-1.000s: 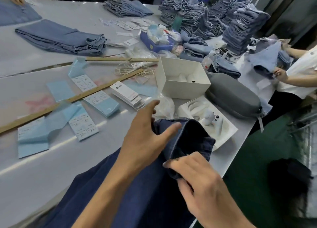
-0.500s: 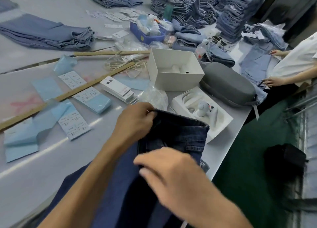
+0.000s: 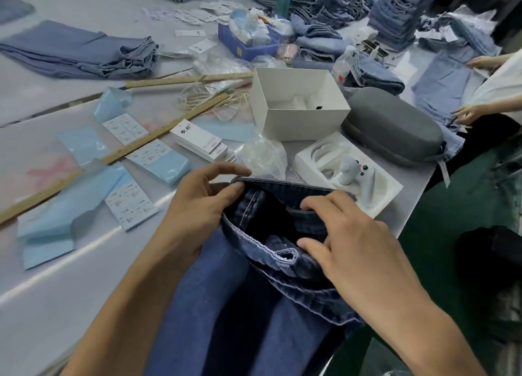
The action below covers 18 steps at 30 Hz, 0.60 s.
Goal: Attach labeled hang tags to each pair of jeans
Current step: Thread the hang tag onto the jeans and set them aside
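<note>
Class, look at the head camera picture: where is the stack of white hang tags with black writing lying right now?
The stack of white hang tags lies on the table left of centre, between the wooden ruler and the crumpled clear plastic bag, just beyond the left hand.

Both hands, left hand and right hand, on dark jeans waistband.

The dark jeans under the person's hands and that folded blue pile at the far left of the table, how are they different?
The dark jeans are deep indigo; the folded pile is a paler, greyish blue. The dark jeans are a single pair with the waistband held open by the left hand and right hand; the pile is several layers lying flat, with nobody touching it. The dark jeans hang over the table's near edge; the pile rests fully on the table. Both look like denim.
</note>
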### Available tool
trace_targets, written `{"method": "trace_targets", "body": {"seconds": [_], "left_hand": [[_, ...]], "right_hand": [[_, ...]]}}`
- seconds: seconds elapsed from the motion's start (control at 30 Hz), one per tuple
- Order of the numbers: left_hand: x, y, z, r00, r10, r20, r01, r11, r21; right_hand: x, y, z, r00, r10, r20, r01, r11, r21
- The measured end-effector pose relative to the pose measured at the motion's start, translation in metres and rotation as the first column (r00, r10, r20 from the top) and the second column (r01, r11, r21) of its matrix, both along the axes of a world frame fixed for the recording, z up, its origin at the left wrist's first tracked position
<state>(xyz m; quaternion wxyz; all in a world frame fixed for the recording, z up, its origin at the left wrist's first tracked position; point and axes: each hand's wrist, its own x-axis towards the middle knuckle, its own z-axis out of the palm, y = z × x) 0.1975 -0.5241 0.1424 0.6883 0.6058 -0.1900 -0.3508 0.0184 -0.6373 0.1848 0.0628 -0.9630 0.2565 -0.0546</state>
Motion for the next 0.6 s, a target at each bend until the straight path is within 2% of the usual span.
{"method": "trace_targets", "body": {"seconds": [0.07,0.2,0.33,0.43,0.53,0.6], "left_hand": [[-0.004,0.002,0.004,0.998,0.003,0.062,-0.003,1.0,-0.001],[-0.008,-0.001,0.013,0.944,0.071,0.322,-0.099,0.993,0.07],[-0.005,0.005,0.021,0.81,0.094,0.579,-0.194,0.974,0.113],[-0.004,0.013,0.032,0.678,0.04,0.734,-0.243,0.955,0.173],[-0.009,0.02,0.052,0.521,-0.141,0.842,-0.074,0.975,0.209],[-0.012,0.022,0.065,0.522,-0.266,0.81,0.089,0.962,0.259]], "right_hand": [[-0.004,0.0,-0.001,0.999,0.011,0.042,-0.011,1.0,0.005],[-0.017,0.003,-0.004,0.977,0.132,0.169,-0.15,0.984,0.1],[-0.034,0.013,-0.008,0.908,0.149,0.391,-0.242,0.949,0.202],[-0.041,0.024,-0.008,0.866,0.145,0.479,-0.289,0.926,0.242],[-0.041,0.031,-0.004,0.859,0.142,0.493,-0.297,0.921,0.252],[-0.039,0.034,-0.002,0.854,0.141,0.501,-0.3,0.92,0.253]]}}
